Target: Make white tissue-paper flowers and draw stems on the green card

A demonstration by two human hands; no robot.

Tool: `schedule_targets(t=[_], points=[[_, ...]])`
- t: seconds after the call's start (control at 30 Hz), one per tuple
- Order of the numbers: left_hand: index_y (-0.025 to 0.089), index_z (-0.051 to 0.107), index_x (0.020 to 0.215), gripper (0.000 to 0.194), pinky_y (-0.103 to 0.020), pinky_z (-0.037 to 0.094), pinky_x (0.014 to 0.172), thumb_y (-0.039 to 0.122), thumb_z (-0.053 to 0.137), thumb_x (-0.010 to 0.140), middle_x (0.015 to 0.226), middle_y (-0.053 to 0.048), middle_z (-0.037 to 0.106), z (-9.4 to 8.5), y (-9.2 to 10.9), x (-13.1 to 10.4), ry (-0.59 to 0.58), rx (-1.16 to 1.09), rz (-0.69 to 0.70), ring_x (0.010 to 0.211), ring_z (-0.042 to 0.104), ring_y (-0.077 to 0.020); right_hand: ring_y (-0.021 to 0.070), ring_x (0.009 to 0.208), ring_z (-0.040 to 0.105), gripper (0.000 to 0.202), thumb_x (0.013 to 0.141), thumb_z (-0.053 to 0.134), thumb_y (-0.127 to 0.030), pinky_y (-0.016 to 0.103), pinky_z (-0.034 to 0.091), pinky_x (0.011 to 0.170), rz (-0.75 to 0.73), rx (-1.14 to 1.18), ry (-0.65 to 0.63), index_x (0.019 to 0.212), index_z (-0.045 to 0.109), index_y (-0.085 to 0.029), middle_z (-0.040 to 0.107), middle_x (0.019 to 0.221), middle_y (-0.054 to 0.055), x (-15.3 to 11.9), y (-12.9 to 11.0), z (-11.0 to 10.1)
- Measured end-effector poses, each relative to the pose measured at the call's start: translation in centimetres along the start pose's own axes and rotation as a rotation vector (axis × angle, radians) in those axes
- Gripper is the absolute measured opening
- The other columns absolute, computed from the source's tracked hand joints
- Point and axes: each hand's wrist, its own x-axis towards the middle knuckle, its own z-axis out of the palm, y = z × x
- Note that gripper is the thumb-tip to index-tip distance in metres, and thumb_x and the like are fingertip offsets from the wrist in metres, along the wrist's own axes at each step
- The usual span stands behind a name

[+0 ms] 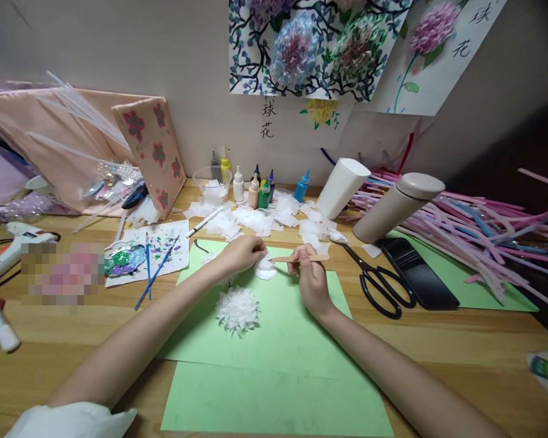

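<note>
From where I'm standing, I'm seeing two bare hands working near the center of the frame, over green paper sheets. The right hand is pinching a flat wooden craft stick in a narrow grip, and the stick's tip is pointing left toward a small white disc. The left hand is bringing its fingertips close together at the disc's upper edge; I cannot tell whether they are pinching it. A fluffy white paper flower is lying on the green paper, just below and left of the disc.

White paper squares are spreading across the upper center, with squeeze paint bottles standing among them. Black-handled scissors are lying right of center, beside a black phone. A beige tumbler is leaning in view above the phone, before pink and white pipe cleaners. At left, two blue paintbrushes are crossing near a paint-smeared palette, and a white glue gun is resting at the far left.
</note>
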Motion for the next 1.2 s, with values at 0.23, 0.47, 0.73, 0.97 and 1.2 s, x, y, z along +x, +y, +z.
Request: schedule_targets(t=[0.23,0.47,0.73,0.97,1.2], points=[[0.016,0.063,0.08,0.022,-0.025,0.039,0.06,0.029,0.046,0.077,0.08,-0.004,0.066,0.01,0.23,-0.02,-0.002,0.036,-0.003,0.072,0.056,-0.0165,0.0118,0.057,0.044,0.029,0.094,0.029,-0.039,0.025,0.034,0.057,0.004,-0.068,-0.015,0.075,0.042,-0.021,0.046,0.061,-0.004,0.01,0.15,0.03],[0.016,0.062,0.078,0.021,-0.025,0.039,0.06,0.028,0.046,0.077,0.08,-0.004,0.066,-0.21,0.66,-0.18,-0.002,0.025,-0.01,0.071,0.056,-0.016,0.0124,0.057,0.045,0.03,0.093,0.029,-0.041,0.025,0.034,0.056,0.001,-0.088,-0.006,0.075,0.043,-0.021,0.046,0.061,-0.003,-0.01,0.03,0.02],[0.016,0.062,0.078,0.022,-0.025,0.039,0.06,0.031,0.046,0.077,0.08,-0.005,0.065,-0.29,0.79,-0.24,-0.002,0.02,-0.03,0.071,0.056,-0.0168,0.0127,0.058,0.046,0.029,0.093,0.03,-0.042,0.025,0.035,0.056,0.022,-0.101,-0.028,0.076,0.043,-0.021,0.047,0.062,-0.002,-0.02,-0.06,0.08],[0.016,0.062,0.077,0.022,-0.025,0.039,0.06,0.031,0.047,0.076,0.079,-0.005,0.066,-0.4,0.77,-0.18,-0.006,0.021,-0.04,0.071,0.056,-0.017,0.0126,0.059,0.046,0.028,0.093,0.031,-0.039,0.025,0.035,0.057,0.012,-0.142,-0.035,0.075,0.041,-0.021,0.047,0.063,-0.003,0.03,0.04,0.03],[0.016,0.063,0.078,0.021,-0.025,0.038,0.06,0.029,0.047,0.076,0.08,-0.004,0.066,-0.53,0.77,-0.1,-0.015,0.016,-0.028,0.071,0.056,-0.0163,0.0121,0.06,0.046,0.025,0.093,0.032,-0.035,0.025,0.035,0.059,-0.017,-0.205,-0.055,0.074,0.041,-0.021,0.047,0.064,-0.003,0.01,-0.33,0.01]])
